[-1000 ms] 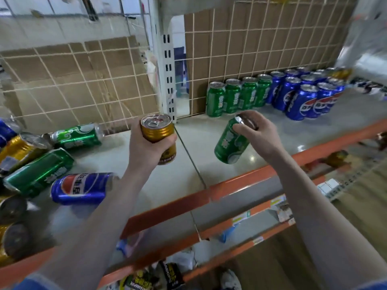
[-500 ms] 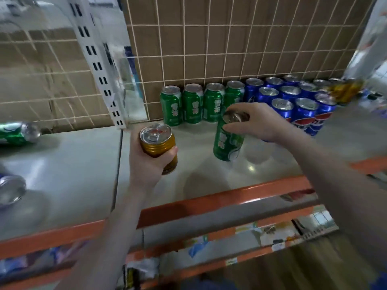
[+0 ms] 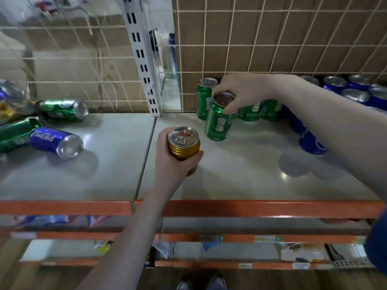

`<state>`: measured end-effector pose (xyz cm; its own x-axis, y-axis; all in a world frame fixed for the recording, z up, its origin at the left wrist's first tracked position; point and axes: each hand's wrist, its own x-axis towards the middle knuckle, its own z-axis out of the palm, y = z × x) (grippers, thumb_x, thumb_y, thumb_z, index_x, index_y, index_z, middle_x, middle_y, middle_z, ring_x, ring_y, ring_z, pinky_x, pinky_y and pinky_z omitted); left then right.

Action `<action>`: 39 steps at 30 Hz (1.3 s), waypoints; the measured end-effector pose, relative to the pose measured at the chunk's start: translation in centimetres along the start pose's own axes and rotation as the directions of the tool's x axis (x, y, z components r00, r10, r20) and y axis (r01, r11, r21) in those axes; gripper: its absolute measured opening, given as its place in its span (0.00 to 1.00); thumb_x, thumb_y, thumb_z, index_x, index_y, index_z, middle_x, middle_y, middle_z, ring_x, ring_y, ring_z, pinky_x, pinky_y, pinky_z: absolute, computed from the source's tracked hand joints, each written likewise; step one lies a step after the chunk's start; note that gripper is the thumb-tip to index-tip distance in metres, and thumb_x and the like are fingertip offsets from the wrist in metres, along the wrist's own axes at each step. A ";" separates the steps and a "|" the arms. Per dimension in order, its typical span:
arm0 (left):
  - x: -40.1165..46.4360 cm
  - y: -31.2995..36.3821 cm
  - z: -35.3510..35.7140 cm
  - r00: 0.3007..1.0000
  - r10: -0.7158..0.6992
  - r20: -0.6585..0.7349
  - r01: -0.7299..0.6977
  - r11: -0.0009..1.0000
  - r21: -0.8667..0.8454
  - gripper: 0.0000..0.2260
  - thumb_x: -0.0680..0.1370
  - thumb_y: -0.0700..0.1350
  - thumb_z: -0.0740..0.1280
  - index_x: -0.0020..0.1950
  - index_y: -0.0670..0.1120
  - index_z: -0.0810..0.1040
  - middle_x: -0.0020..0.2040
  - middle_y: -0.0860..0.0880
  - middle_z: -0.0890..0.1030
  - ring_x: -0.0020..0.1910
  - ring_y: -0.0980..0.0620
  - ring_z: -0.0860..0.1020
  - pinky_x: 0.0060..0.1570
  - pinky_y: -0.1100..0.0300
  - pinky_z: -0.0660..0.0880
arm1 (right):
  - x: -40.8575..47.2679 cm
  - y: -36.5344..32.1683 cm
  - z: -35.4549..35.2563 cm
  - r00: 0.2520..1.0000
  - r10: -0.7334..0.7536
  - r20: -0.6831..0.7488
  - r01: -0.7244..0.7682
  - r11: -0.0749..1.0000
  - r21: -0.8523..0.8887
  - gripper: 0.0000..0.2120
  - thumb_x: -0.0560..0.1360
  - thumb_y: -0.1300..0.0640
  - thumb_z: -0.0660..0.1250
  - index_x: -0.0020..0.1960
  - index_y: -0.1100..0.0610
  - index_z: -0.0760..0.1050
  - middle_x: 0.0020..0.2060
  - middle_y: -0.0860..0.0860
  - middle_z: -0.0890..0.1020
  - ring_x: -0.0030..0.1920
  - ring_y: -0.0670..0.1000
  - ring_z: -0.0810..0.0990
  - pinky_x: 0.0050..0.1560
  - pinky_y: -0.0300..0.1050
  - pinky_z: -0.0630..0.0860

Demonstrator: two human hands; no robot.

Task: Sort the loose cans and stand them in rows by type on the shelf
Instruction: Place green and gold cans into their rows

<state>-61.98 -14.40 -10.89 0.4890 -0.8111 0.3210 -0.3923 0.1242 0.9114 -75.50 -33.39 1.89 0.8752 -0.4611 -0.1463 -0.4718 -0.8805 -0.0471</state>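
Behind the deck I see a cream wire grid (image 3: 272, 38) backed by brown cardboard (image 3: 240, 21), and a white slotted upright (image 3: 142, 59) dividing the two bays. Below the orange front beam (image 3: 251, 208) a lower level (image 3: 209, 250) holds blurred packets and label strips. At the bottom edge, my shoes (image 3: 201, 284) rest on a wooden floor (image 3: 52, 279).

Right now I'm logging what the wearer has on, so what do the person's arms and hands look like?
Both forearms are bare, and the left hand and right hand wear no gloves, rings or watch that I can see. A blue sleeve shows at the right upper arm by the frame edge. The left arm's sleeve is out of view.
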 end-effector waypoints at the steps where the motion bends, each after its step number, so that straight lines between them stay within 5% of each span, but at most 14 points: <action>1: 0.0 0.0 0.0 1.000 0.009 0.010 -0.010 1.000 0.016 0.30 0.61 0.48 0.77 0.58 0.54 0.68 0.55 0.50 0.75 0.55 0.52 0.75 0.55 0.54 0.75 | 0.6 0.1 0.0 1.000 -0.007 0.002 0.007 1.000 -0.013 0.16 0.72 0.51 0.69 0.57 0.57 0.75 0.47 0.56 0.76 0.48 0.56 0.74 0.50 0.55 0.72; 8: 0.5 -0.3 -0.5 0.995 0.024 0.096 -0.026 0.999 0.028 0.30 0.62 0.41 0.80 0.57 0.54 0.69 0.53 0.55 0.73 0.53 0.63 0.73 0.48 0.75 0.68 | 2.8 0.3 0.3 0.998 0.049 0.035 -0.050 0.999 0.020 0.21 0.73 0.54 0.69 0.64 0.57 0.73 0.52 0.55 0.76 0.52 0.55 0.74 0.52 0.51 0.73; 15: 0.7 -0.7 -0.5 0.990 0.000 0.143 0.001 1.000 -0.009 0.29 0.62 0.41 0.80 0.58 0.51 0.70 0.54 0.51 0.75 0.52 0.59 0.75 0.47 0.71 0.72 | 2.8 0.3 0.9 0.997 0.082 0.010 -0.083 0.989 0.126 0.23 0.73 0.57 0.68 0.67 0.55 0.70 0.61 0.54 0.75 0.59 0.54 0.72 0.61 0.52 0.70; 21: 0.7 -0.6 -0.7 0.985 0.031 0.172 -0.023 0.998 -0.050 0.28 0.62 0.39 0.80 0.54 0.56 0.69 0.54 0.49 0.75 0.50 0.60 0.75 0.44 0.72 0.72 | 2.5 0.0 1.8 0.984 0.165 -0.067 -0.144 0.960 0.241 0.24 0.74 0.58 0.67 0.69 0.54 0.69 0.63 0.53 0.74 0.60 0.50 0.71 0.58 0.44 0.69; 27: 0.2 -0.7 -1.2 0.981 0.046 0.191 -0.029 0.995 -0.090 0.27 0.60 0.52 0.77 0.55 0.58 0.69 0.54 0.49 0.75 0.53 0.55 0.75 0.52 0.61 0.74 | 1.5 -0.7 3.6 0.943 0.266 -0.202 -0.202 0.936 0.288 0.26 0.74 0.55 0.67 0.71 0.54 0.67 0.66 0.54 0.73 0.64 0.54 0.71 0.61 0.47 0.68; 31: -0.1 -0.5 -0.9 0.982 0.053 0.183 -0.038 0.996 -0.083 0.27 0.59 0.55 0.75 0.54 0.59 0.69 0.53 0.50 0.75 0.53 0.54 0.75 0.53 0.58 0.75 | -1.1 -2.5 4.2 0.845 0.391 -0.365 -0.287 0.907 0.308 0.22 0.77 0.54 0.63 0.71 0.52 0.67 0.67 0.54 0.71 0.63 0.55 0.72 0.59 0.49 0.71; 35: -0.3 -0.6 0.1 0.984 0.053 0.172 -0.043 0.997 -0.065 0.29 0.59 0.56 0.76 0.57 0.54 0.69 0.55 0.49 0.75 0.55 0.49 0.75 0.55 0.50 0.75 | -6.2 -4.9 7.1 0.668 0.565 -0.485 -0.461 0.825 0.327 0.21 0.78 0.55 0.63 0.70 0.55 0.67 0.64 0.55 0.73 0.63 0.56 0.71 0.59 0.52 0.71; 39: -0.5 0.5 2.4 0.983 0.047 0.175 -0.042 0.999 -0.033 0.30 0.61 0.47 0.80 0.57 0.50 0.69 0.55 0.47 0.74 0.54 0.49 0.74 0.52 0.62 0.74 | -12.1 -6.2 12.1 0.540 0.662 -0.520 -0.592 0.738 0.324 0.19 0.76 0.57 0.66 0.65 0.60 0.71 0.59 0.58 0.75 0.59 0.61 0.73 0.56 0.54 0.71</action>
<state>-64.29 -15.32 -11.24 0.3260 -0.8920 0.3131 -0.3863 0.1765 0.9053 -84.45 -21.02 -7.97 0.2159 -0.8889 0.4040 -0.9010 -0.3408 -0.2684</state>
